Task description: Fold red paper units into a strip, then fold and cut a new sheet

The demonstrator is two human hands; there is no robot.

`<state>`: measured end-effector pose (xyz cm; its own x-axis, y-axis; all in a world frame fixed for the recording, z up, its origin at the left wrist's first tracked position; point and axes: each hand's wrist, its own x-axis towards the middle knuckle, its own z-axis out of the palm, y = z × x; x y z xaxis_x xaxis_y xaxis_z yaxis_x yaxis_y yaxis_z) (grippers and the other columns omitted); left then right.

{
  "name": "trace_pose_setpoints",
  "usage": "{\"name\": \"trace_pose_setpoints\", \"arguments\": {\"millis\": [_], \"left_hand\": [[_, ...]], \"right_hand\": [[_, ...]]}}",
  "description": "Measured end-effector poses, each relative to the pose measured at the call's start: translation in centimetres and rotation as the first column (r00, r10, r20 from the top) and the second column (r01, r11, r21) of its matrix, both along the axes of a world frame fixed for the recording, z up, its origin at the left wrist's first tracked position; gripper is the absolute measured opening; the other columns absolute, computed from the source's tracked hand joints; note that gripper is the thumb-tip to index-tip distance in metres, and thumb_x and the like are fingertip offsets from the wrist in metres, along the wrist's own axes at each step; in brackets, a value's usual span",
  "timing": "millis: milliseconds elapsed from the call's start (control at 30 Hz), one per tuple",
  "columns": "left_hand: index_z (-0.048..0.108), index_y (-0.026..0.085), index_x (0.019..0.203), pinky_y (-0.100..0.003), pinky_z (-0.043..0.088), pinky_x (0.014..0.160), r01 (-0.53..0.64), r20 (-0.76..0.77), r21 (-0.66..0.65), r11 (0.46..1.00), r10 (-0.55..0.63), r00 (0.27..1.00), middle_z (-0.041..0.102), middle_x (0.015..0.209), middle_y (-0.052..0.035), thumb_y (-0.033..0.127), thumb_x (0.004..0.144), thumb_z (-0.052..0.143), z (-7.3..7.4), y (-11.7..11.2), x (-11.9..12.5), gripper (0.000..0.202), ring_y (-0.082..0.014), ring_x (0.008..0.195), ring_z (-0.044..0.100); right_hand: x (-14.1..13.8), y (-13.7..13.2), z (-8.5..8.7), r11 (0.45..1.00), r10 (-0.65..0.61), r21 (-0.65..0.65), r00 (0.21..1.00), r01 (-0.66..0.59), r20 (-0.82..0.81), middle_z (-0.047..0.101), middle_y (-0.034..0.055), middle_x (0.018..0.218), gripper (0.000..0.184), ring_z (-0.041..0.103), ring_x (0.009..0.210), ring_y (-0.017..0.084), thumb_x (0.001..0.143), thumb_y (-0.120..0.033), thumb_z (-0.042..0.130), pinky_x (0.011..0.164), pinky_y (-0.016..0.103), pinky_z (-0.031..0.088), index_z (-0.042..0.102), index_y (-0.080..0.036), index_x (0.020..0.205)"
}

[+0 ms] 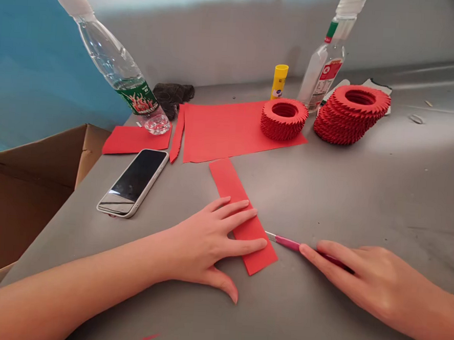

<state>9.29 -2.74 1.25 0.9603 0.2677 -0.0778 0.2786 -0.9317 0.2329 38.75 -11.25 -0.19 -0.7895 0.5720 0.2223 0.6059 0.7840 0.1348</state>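
Under the spread fingers of my left hand point(219, 236) lies a folded strip of red paper point(230, 180), pressed flat against the grey table. My left thumb rests off the strip, on the tabletop. My right hand point(362, 273) is closed around a craft knife point(288, 243) with a pink handle. The knife's blade points left, and its tip is at the strip's right edge; whether it goes into the fold I cannot tell. A larger sheet of red paper point(221, 131) lies behind the strip, with a narrow red piece point(178, 136) along its left side.
A phone point(134, 182), a smaller red paper stack point(132, 139) and a tilted water bottle point(121, 76) are at left. Behind stand a glue stick point(279, 81), a glass bottle point(326, 63) and two red folded-paper rings point(283, 123). A cardboard box point(51, 154) stands beside the table.
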Motion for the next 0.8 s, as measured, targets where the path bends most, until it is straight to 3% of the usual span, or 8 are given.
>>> {"name": "trace_pose_setpoints", "arguments": {"millis": [367,567,667,800], "left_hand": [[0.038,0.030,0.131,-0.058,0.019,0.101,-0.005,0.048,-0.093,0.996,0.009,0.999,0.027,0.141,-0.0175,0.073,0.068,0.045,-0.3,0.3,-0.2,0.077,-0.0386,0.128,0.025],[0.047,0.021,0.126,-0.043,0.033,0.099,-0.013,0.077,-0.153,0.988,0.025,0.997,0.041,0.133,-0.0162,0.062,0.076,0.048,1.0,2.4,-0.6,0.064,-0.0306,0.119,0.041],[0.049,0.024,0.123,-0.049,0.028,0.100,-0.006,0.068,-0.092,0.996,0.013,0.998,0.044,0.130,-0.0146,0.058,0.079,0.047,0.9,3.4,-1.0,0.055,-0.0324,0.121,0.038],[0.045,0.026,0.126,-0.055,0.020,0.102,0.007,0.051,-0.068,0.998,-0.003,0.999,0.031,0.140,-0.0174,0.062,0.075,0.049,0.0,3.8,-1.4,0.063,-0.0366,0.128,0.027]], "right_hand": [[-0.4,3.4,0.2,0.993,0.057,-0.106,0.998,-0.053,0.040,0.059,0.0072,0.087,0.044,0.049,0.053,0.010,0.083,-0.004,0.034,0.046,0.023,0.036,0.043,-0.007,0.126],[-0.6,4.4,0.9,0.989,0.117,-0.095,0.991,-0.111,0.062,0.059,0.0059,0.079,0.043,0.046,0.047,0.009,0.082,-0.002,0.030,0.042,0.023,0.035,0.047,-0.005,0.121],[-0.6,4.4,0.9,0.987,0.117,-0.115,0.991,-0.109,0.061,0.060,0.0059,0.080,0.044,0.048,0.049,0.009,0.082,-0.001,0.029,0.044,0.022,0.037,0.047,-0.005,0.122],[-0.6,4.3,0.5,0.985,0.094,-0.146,0.995,-0.090,0.018,0.061,0.0067,0.082,0.043,0.049,0.050,0.009,0.082,-0.002,0.031,0.046,0.022,0.038,0.048,-0.006,0.121]]}}
